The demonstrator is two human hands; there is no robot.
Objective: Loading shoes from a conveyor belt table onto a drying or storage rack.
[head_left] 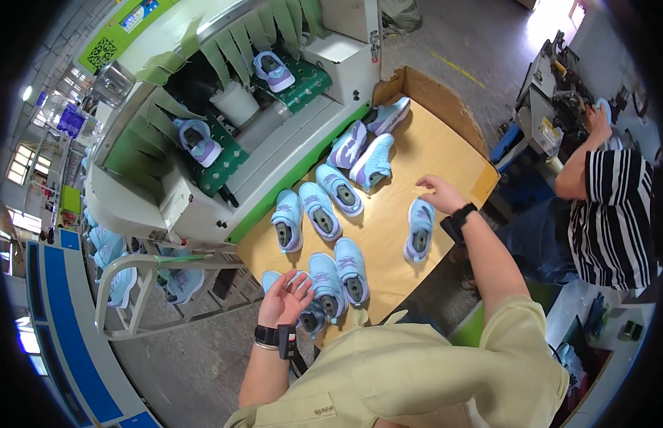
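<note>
My right hand [443,195] is over the right part of the table, fingers loosely bent and apart. Just below it, by the thumb, lies a light blue sneaker [418,232]; whether they touch I cannot tell. Palm up and fingers spread, my left hand [284,301] holds nothing and partly covers the shoes at the table's near left. Beside it stand a blue sneaker [327,285] and another sneaker [351,269]. Farther back, a row of sneakers [319,212] has dark inserts in the openings. Several more sneakers [372,162] sit by the far edge, some tipped sideways.
A machine [289,150] with green strip curtains borders the table [381,285]; sneakers [274,71] ride its two green belts. Cardboard [446,100] walls the table's far end. A metal rack [124,292] with shoes is at left. A person in a striped shirt [617,214] works at right.
</note>
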